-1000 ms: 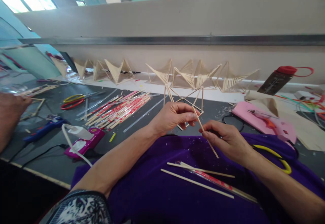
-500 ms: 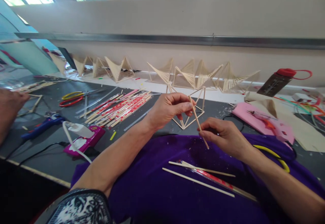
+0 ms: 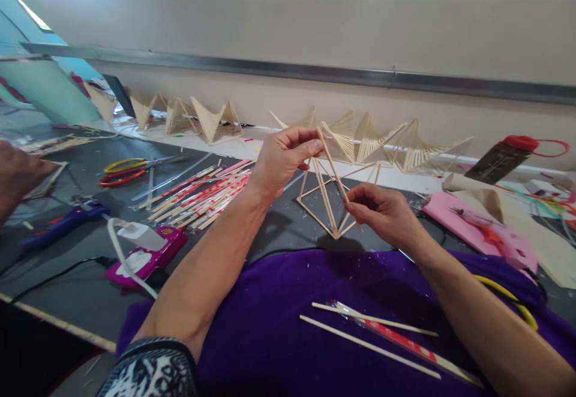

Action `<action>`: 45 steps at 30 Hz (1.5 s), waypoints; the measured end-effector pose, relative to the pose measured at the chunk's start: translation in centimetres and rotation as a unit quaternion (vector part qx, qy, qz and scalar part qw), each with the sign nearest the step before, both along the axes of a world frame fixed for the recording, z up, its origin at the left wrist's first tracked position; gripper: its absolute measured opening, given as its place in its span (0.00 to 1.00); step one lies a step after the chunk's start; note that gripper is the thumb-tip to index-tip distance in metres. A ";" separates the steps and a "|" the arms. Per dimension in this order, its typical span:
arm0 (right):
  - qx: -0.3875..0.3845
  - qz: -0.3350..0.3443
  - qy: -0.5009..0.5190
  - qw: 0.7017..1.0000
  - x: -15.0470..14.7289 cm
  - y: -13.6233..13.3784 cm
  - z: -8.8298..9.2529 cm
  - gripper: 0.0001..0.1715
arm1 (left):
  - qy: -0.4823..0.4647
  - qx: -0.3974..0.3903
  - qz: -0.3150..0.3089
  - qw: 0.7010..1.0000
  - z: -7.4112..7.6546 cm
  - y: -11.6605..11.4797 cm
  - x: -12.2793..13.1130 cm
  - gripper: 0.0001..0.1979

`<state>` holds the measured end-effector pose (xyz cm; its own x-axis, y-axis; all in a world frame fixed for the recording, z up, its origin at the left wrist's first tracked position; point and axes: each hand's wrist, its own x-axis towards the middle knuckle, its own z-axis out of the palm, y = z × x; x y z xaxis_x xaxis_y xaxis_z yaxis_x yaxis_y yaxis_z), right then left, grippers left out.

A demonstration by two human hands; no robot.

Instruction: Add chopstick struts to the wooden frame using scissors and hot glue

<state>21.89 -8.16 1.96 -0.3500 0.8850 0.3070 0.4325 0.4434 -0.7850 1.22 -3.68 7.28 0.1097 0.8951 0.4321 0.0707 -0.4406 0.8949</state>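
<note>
Between my two hands slants a single wooden chopstick (image 3: 332, 163). My left hand (image 3: 288, 157) pinches its upper end, and my right hand (image 3: 375, 208) grips it lower down with thumb and fingertips. Right behind it on the grey table stands a frame of joined chopsticks (image 3: 323, 196), partly covered by my left hand; whether the held stick touches it I cannot tell. On the purple cloth (image 3: 270, 325) over my lap lie two loose chopsticks (image 3: 369, 346) and a red-and-clear chopstick wrapper (image 3: 400, 340) with sticks in it.
Wrapped chopsticks (image 3: 202, 199) lie in a pile at left, near scissors (image 3: 123, 172), a blue glue gun (image 3: 67, 223) and a magenta power strip (image 3: 148, 259). Finished stick models (image 3: 216, 118) line the wall. A pink pad (image 3: 477, 223) and bottle (image 3: 501, 157) are right. Another person's hand (image 3: 22, 172) works far left.
Both my hands have moved up and away from me with the chopstick, to the upright frame. My left hand has also gone left. The view has shifted slightly.
</note>
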 end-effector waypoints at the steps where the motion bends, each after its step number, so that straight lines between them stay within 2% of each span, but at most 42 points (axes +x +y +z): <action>1: 0.000 -0.005 0.004 1.000 0.4 0.1 -0.1 0.12 | 0.010 0.009 0.011 1.000 -0.1 0.5 -0.2 0.15; 4: -0.001 -0.019 0.016 1.000 1.6 0.4 -0.4 0.15 | 0.043 0.026 0.040 0.998 -0.6 2.4 -1.2 0.16; 6: 0.001 -0.028 0.005 1.000 2.2 0.6 -0.5 0.15 | 0.074 0.020 0.035 0.996 -1.1 3.6 -2.0 0.17; 11: 0.025 -0.054 -0.065 0.996 1.9 1.0 -0.7 0.12 | 0.132 -0.054 -0.063 0.988 -2.4 5.8 -3.5 0.23; 15: 0.027 -0.049 -0.091 0.994 1.1 0.9 -1.2 0.10 | 0.142 -0.092 -0.087 0.982 -3.0 6.2 -3.3 0.24; 21: 0.067 -0.050 -0.121 0.989 1.1 1.2 -2.6 0.11 | 0.123 -0.100 -0.092 0.983 -3.4 5.7 -2.3 0.22; 24: 0.080 -0.052 -0.129 0.987 1.2 1.4 -2.9 0.11 | 0.113 -0.105 -0.072 0.985 -3.4 5.6 -2.0 0.19; 27: 0.081 -0.057 -0.126 0.987 1.2 1.6 -3.1 0.12 | 0.110 -0.113 -0.022 0.987 -3.7 5.7 -1.6 0.17; 32: 0.084 -0.066 -0.122 0.987 1.2 1.8 -3.7 0.11 | 0.087 -0.091 0.056 0.990 -4.7 6.2 -0.5 0.21; 45: 0.086 -0.070 -0.128 0.986 1.1 1.8 -3.8 0.13 | 0.120 -0.027 0.116 0.986 -5.4 6.7 -0.1 0.12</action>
<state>22.97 -6.35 -1.80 -0.3143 0.8722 0.3748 0.6730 0.4832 -0.5600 1.14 3.04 1.89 -0.0073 0.9293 0.3691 0.3755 -0.3396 0.8624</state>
